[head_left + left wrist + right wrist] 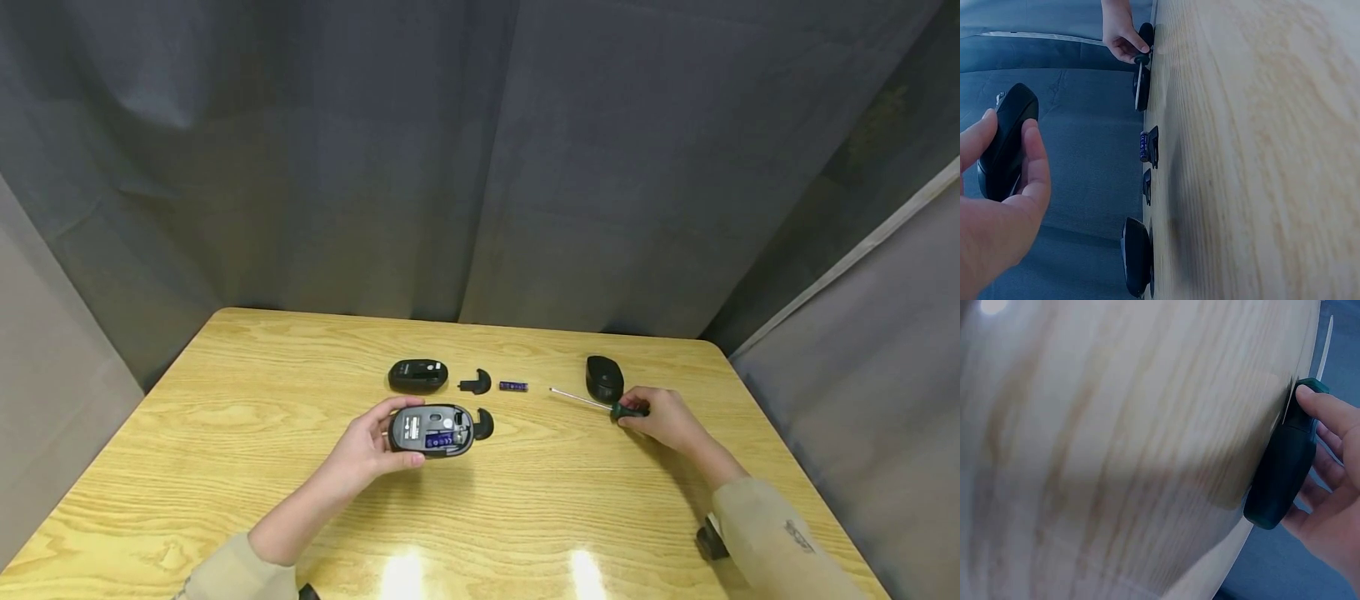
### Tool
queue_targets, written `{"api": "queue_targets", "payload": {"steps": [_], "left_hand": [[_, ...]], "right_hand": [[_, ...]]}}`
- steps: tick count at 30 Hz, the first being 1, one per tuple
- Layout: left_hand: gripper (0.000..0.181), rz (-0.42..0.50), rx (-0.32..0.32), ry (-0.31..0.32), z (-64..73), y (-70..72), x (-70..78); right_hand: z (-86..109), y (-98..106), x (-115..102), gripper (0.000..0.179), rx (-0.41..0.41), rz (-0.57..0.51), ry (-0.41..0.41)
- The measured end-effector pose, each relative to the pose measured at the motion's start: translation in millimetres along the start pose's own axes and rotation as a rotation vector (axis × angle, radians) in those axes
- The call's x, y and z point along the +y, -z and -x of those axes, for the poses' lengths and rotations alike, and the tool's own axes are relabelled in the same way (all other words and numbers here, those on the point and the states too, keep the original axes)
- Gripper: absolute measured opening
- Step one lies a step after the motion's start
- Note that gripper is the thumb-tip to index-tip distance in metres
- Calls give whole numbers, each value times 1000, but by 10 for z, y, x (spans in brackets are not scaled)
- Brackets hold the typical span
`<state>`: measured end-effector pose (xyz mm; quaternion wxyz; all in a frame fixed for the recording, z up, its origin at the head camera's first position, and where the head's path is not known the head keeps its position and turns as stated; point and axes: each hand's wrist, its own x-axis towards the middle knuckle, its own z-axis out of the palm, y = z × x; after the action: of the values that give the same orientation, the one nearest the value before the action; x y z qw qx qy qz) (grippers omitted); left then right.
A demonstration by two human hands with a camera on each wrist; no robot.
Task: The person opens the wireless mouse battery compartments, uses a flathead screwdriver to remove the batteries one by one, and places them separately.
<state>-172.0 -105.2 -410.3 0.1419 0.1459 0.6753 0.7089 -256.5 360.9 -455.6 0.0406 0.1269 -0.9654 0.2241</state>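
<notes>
My left hand (369,442) grips a black computer mouse (411,427) above the table, its grey underside facing up. A purple battery (439,440) shows in the mouse's opened compartment. On the right, my right hand (663,415) pinches a screwdriver by its dark green handle (1282,469), low over the table. The thin metal shaft (579,399) points left. In the left wrist view, the thumb and fingers hold the mouse (1009,140) by its sides. Whether the screwdriver touches the tabletop, I cannot tell.
Behind the held mouse lies a second black mouse (417,376), underside up. Two black covers, one farther back (477,382) and one nearer (484,424), lie beside a loose purple battery (513,387). A third black mouse (604,379) sits by the right hand on the wooden table (540,517).
</notes>
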Motion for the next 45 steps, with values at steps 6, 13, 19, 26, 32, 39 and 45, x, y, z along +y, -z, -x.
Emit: {"api": "queue_targets", "payload": {"steps": [6,13,19,26,32,39,45], "left_hand": [[77,-2,-1,6,0,0,1],[79,-3,-8,4,0,-1,5],[76,-27,-1,0,-12,-5,9],[76,-31,-6,-13,-20,-11,22],[76,-29,-7,-10,-28,-15,30],[77,-24,-19,-16,-21,-25,32],[77,-20,-25,-23,-19,-32,26]], "right_hand": [[-18,-5,26,19,7,6,-12],[-20,-21,39,20,2,1,-14],[-7,3,27,23,-1,11,-9],[22,82,-37,27,2,3,3],[49,210,-190,29,7,19,23],[57,335,-356,35,-16,-5,14],[55,422,-507,36,-19,-39,33]]}}
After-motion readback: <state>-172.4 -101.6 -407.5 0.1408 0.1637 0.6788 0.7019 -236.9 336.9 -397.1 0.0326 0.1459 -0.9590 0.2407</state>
